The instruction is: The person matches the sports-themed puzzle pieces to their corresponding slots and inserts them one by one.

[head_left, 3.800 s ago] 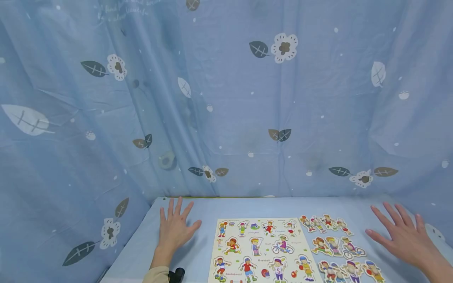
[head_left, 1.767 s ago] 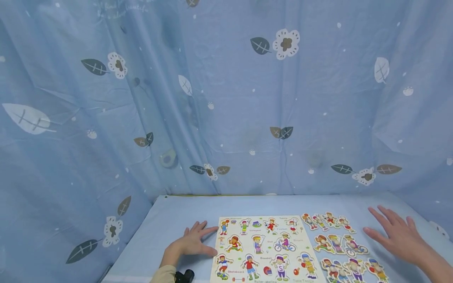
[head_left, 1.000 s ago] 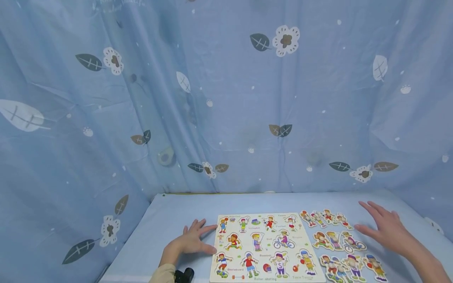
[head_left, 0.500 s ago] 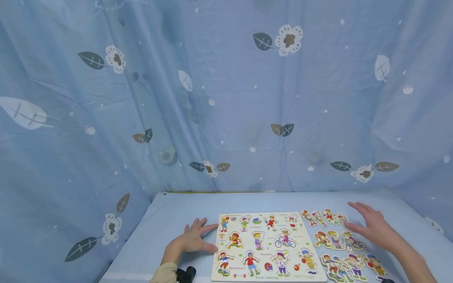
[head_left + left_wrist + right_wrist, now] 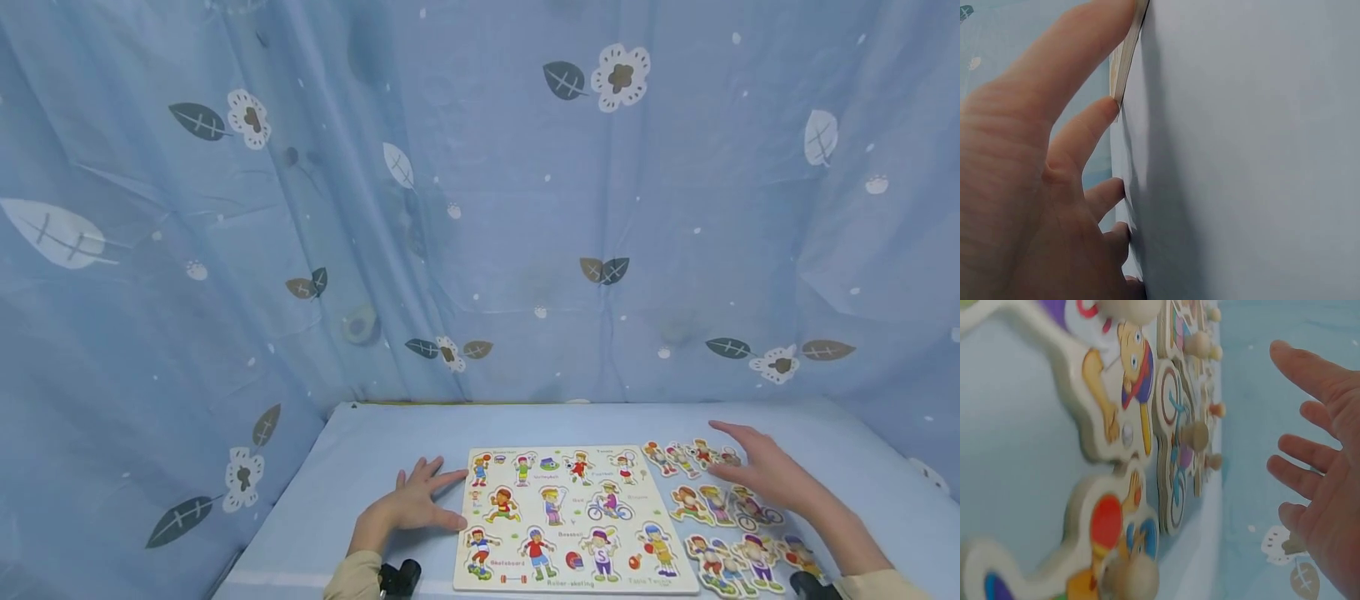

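Note:
A wooden knob puzzle board [image 5: 527, 502], printed with children playing sports, lies flat on the table. At its left edge is my left hand [image 5: 411, 505], thumb and index finger touching the board's side while the other fingers spread on the table. The left wrist view shows both fingertips against the board's edge [image 5: 1124, 65]. My right hand [image 5: 767, 477] hovers above the loose pieces right of the board, fingers extended, holding nothing. Below it are the bicycle piece [image 5: 750, 510] and the baseball piece [image 5: 757, 563]. Wooden knobs [image 5: 1195, 435] stand up from the pieces in the right wrist view.
Several loose pieces lie in three rough rows, including a running figure [image 5: 687, 502] and a basketball figure [image 5: 658, 458]. A light blue cloth covers the table [image 5: 405, 429]. Behind it hangs a blue patterned curtain [image 5: 510, 208]. Black straps [image 5: 401, 577] sit on both wrists.
My left hand has come right from the bare table to the board's left edge, then stayed there. My right hand has moved left from beside the loose pieces to above them.

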Demonstrator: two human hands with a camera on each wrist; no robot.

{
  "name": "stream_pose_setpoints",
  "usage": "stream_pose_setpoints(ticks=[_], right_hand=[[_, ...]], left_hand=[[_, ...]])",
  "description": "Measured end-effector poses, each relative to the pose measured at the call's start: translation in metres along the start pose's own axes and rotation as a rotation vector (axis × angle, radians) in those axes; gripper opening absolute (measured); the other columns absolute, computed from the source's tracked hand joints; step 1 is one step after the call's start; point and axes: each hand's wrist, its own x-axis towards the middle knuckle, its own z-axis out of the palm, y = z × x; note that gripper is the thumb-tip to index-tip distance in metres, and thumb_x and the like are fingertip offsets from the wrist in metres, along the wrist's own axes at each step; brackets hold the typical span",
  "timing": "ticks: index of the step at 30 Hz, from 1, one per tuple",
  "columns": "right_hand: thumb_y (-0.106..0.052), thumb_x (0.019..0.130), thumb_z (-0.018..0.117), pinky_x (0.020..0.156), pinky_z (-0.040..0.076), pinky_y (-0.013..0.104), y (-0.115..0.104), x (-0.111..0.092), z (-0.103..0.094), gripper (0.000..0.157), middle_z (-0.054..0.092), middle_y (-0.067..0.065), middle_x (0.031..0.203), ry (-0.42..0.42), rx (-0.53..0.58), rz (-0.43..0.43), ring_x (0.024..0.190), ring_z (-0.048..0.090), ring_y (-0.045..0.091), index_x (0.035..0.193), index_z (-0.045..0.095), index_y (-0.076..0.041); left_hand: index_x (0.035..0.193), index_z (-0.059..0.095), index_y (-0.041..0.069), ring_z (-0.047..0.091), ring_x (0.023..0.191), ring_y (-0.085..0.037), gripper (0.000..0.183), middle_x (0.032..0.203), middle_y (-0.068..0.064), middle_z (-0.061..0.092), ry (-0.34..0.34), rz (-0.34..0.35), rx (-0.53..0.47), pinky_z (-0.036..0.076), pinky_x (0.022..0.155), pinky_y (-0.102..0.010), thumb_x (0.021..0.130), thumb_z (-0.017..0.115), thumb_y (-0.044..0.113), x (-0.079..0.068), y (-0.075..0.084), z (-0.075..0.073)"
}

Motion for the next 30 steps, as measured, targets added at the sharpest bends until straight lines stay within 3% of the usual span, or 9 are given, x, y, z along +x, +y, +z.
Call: stream_pose_setpoints(ticks=[7, 14, 19, 24, 30], right_hand=[[-0.036, 0.088, 0.074, 0.092, 0.041, 0.071, -0.009, 0.010, 0.009, 0.078, 0.044, 0.039, 0.138, -0.038, 0.049, -0.019, 0.123, 0.040, 0.061, 0.142, 0.042, 0.010], [-0.033, 0.088, 0.075, 0.096, 0.034, 0.074, -0.016, 0.018, 0.021, 0.072, 0.046, 0.037, 0.137, -0.050, 0.072, -0.043, 0.125, 0.041, 0.059, 0.141, 0.046, 0.007], [-0.033, 0.089, 0.074, 0.094, 0.043, 0.067, -0.020, 0.025, 0.028, 0.072, 0.047, 0.034, 0.139, -0.110, 0.095, -0.010, 0.122, 0.046, 0.055, 0.142, 0.046, 0.005], [-0.028, 0.087, 0.075, 0.101, 0.032, 0.073, -0.022, 0.032, 0.035, 0.068, 0.048, 0.032, 0.140, -0.127, 0.081, -0.008, 0.129, 0.039, 0.057, 0.141, 0.048, 0.004], [-0.024, 0.087, 0.075, 0.102, 0.027, 0.075, -0.027, 0.037, 0.041, 0.064, 0.051, 0.031, 0.138, -0.139, 0.070, -0.030, 0.128, 0.041, 0.056, 0.139, 0.050, 0.003]], left_hand=[[0.145, 0.052, 0.029, 0.009, 0.149, -0.048, 0.086, 0.160, -0.018, 0.028, -0.005, 0.002, 0.005, 0.002, 0.115, -0.070, 0.070, 0.080, 0.062, 0.000, -0.002, 0.001], [0.145, 0.052, 0.029, 0.009, 0.149, -0.047, 0.086, 0.160, -0.018, 0.028, -0.007, 0.002, 0.011, 0.003, 0.116, -0.069, 0.070, 0.079, 0.062, 0.000, 0.000, 0.000], [0.145, 0.053, 0.028, 0.009, 0.149, -0.047, 0.086, 0.160, -0.019, 0.028, -0.005, 0.005, 0.000, 0.002, 0.116, -0.070, 0.070, 0.080, 0.061, 0.000, 0.000, -0.001], [0.145, 0.052, 0.028, 0.009, 0.149, -0.047, 0.086, 0.160, -0.019, 0.028, -0.011, 0.009, -0.009, 0.002, 0.116, -0.070, 0.071, 0.079, 0.061, 0.000, 0.000, -0.001], [0.145, 0.052, 0.028, 0.009, 0.149, -0.047, 0.085, 0.160, -0.019, 0.028, -0.016, 0.012, 0.005, 0.002, 0.116, -0.070, 0.072, 0.079, 0.061, -0.001, -0.001, -0.001]])
